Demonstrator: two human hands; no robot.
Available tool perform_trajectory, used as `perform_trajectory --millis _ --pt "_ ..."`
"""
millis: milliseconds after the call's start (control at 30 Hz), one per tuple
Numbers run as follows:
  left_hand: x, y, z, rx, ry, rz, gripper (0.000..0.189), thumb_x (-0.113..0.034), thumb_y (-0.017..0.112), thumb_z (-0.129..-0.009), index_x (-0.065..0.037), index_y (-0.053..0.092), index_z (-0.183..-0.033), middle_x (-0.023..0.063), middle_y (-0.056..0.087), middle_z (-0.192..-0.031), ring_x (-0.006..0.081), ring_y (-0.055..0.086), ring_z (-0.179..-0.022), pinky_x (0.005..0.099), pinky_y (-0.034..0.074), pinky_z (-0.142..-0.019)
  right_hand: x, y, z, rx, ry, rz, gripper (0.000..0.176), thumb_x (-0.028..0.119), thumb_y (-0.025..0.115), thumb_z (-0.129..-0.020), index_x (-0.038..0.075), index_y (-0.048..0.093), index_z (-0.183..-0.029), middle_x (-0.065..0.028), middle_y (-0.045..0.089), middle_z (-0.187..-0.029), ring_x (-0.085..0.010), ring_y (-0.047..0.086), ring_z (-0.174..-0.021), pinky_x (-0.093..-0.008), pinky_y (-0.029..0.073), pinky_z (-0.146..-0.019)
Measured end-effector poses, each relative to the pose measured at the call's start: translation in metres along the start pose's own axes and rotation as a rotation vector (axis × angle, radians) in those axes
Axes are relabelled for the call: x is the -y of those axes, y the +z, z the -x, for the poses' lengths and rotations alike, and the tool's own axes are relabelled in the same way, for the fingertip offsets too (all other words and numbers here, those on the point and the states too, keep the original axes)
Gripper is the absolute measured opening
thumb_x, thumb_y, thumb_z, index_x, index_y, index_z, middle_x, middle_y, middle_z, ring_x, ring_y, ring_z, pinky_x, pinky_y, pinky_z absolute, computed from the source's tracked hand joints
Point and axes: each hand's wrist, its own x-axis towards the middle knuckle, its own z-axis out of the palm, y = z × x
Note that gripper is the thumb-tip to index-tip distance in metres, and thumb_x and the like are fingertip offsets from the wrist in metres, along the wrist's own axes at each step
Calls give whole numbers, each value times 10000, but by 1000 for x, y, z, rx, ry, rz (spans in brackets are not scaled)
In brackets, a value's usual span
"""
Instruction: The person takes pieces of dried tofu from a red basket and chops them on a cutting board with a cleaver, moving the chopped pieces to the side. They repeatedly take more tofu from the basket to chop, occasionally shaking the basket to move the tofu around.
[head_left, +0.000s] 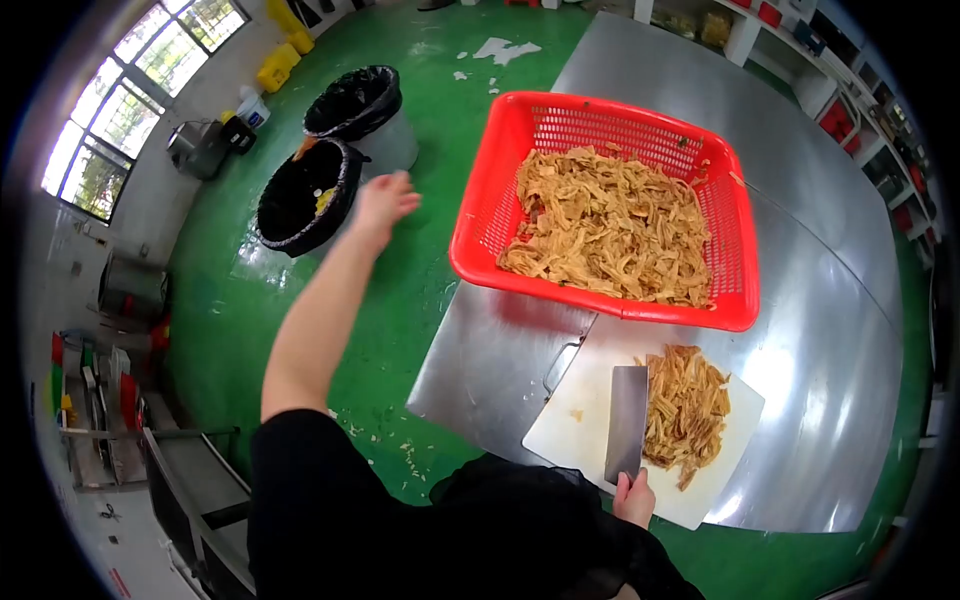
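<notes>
My left hand (388, 202) is stretched out over the floor beside the black-lined bins, its fingers curled together; whether anything is in them is too small to tell. My right hand (634, 498) grips the handle of a cleaver (627, 420), whose broad blade rests on the white cutting board (580, 420). Against the blade's right side lies a pile of brown shredded food (686, 412). Beyond the board stands a red plastic basket (478, 225) holding a large heap of similar shreds (610, 225).
The metal table (810, 290) bears the basket and board. Two bins (345, 105) (308, 195) with black liners stand on the green floor (220, 320) at left. Scraps (505, 50) lie on the floor. Shelves (850, 90) line the right, and a metal frame (190, 490) stands lower left.
</notes>
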Motion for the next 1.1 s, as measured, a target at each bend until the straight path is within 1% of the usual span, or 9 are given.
perform_trajectory --millis 167,300,400,533,667,800,867,1000,1100 --pt "-6 120 69 337 573 -232 403 -126 644 -859 51 513 -1196 69 614 -916 111 580 -818 253 494 -727 10 -12 17 48 95 39 239 263 511 -911 25 489 -930 -208 593 -631 -431 581 -606 -523 449 -557" --pt "17 180 31 743 397 -775 755 -346 775 -719 70 448 -1258 171 607 -1047 238 593 -973 333 477 -846 32 -17 6 44 122 26 237 269 515 -909 33 495 -893 -206 593 -619 -426 582 -583 -524 455 -547" --pt "61 226 -11 734 672 -866 929 -459 779 -670 42 363 -1332 259 519 -1215 342 511 -1140 380 417 -950 40 -23 8 38 150 24 244 273 521 -905 32 496 -883 -207 592 -612 -427 581 -572 -527 455 -534" --pt "55 287 -28 311 308 -1196 1108 -698 641 -664 -52 176 -1435 281 295 -1410 428 318 -1290 544 306 -1023 36 -16 8 4 166 36 234 267 529 -901 39 492 -864 -189 590 -601 -404 588 -557 -501 466 -525" --pt "51 337 -27 260 161 -1218 1068 -725 592 -686 -178 121 -1472 220 318 -1421 399 325 -1292 628 296 -979 40 -15 7 14 168 62 223 257 533 -902 45 488 -851 -162 591 -584 -370 594 -536 -474 470 -506" --pt "54 357 -15 653 243 -970 502 -374 645 -775 -171 570 -1228 135 576 -1155 252 563 -1060 454 454 -896 43 -16 3 -17 160 55 229 254 535 -903 37 488 -847 -169 588 -581 -375 591 -535 -474 466 -504" --pt "53 352 17 827 472 -915 332 -155 625 -752 -147 658 -1083 120 615 -1001 232 607 -908 394 492 -821 44 -17 2 20 184 44 228 245 539 -903 31 483 -848 -181 587 -581 -382 589 -535 -482 465 -509" --pt "43 307 82 1231 754 -722 418 -94 623 -732 -122 605 -1149 176 555 -1121 324 539 -1042 418 446 -915 40 -16 1 44 211 39 238 250 562 -892 26 485 -866 -202 586 -598 -409 582 -561 -494 455 -522" --pt "33 263 89 1245 924 -658 466 -86 617 -730 -101 571 -1193 199 504 -1232 353 481 -1148 412 396 -994 39 -14 0 49 241 17 243 249 572 -887 22 487 -871 -207 585 -605 -421 578 -576 -497 447 -525"
